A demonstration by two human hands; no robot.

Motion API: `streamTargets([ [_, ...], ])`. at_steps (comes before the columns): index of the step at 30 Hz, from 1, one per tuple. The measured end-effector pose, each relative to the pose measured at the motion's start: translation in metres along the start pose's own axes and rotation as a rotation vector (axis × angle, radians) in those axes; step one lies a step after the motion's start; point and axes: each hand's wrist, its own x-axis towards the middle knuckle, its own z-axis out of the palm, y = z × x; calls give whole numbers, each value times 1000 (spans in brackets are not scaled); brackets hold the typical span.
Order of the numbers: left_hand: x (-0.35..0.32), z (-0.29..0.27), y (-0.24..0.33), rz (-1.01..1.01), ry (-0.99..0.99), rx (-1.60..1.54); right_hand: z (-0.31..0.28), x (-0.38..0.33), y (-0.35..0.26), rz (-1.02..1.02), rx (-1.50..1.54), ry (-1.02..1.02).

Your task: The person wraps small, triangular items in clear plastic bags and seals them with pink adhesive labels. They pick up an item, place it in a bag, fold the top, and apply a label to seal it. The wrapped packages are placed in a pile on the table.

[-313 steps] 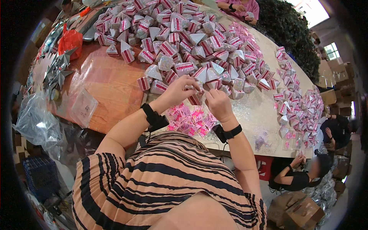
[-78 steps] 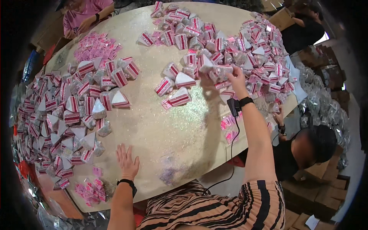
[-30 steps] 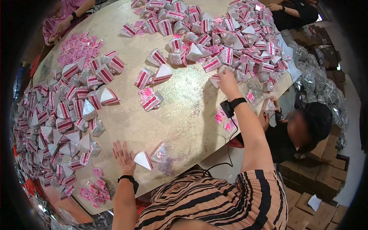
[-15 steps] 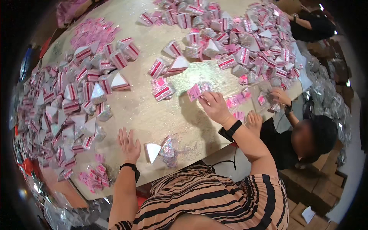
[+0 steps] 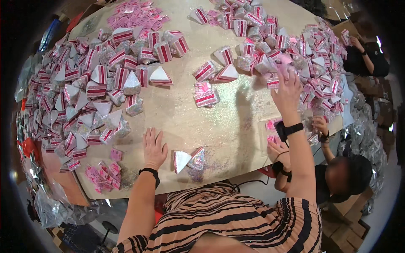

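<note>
My left hand (image 5: 154, 148) lies flat on the table, fingers spread, holding nothing. Beside it, two cake-slice-shaped wedges stand together: one with a plain white top (image 5: 181, 160) and one with a glittery silver face (image 5: 196, 160). My right hand (image 5: 287, 95) reaches out to the near edge of the right-hand pile of wrapped cake-slice pieces (image 5: 310, 63). Its fingers are smeared by motion. A blurred pink item (image 5: 285, 60) is just past the fingertips; whether they still touch it I cannot tell. Several wrapped slices (image 5: 206, 99) lie apart in the middle.
A large pile of wrapped slices (image 5: 99, 75) covers the table's left side. Pink cards lie in a heap at the back (image 5: 135, 17) and in another at the front left (image 5: 103, 176). At right, a co-worker's hands (image 5: 278, 154) work at the table edge; another person (image 5: 367, 59) is beyond.
My right hand has moved right and away from me to the pile, from mid-table where it held a pink-carded packet. My left hand stays flat. The view has shifted.
</note>
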Motion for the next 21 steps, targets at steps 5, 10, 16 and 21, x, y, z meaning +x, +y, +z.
streamTargets([
  [5,0,1,-3,28,11,-9,12,26,-97,-205,439,-300],
  [10,2,-5,-1,4,-17,-15,63,20,-157,-463,342,-240],
  [16,1,-1,0,1,2,-25,64,14,-120,-489,310,-180],
  [21,0,-1,1,-2,-2,-27,57,51,-18,83,-59,18],
])
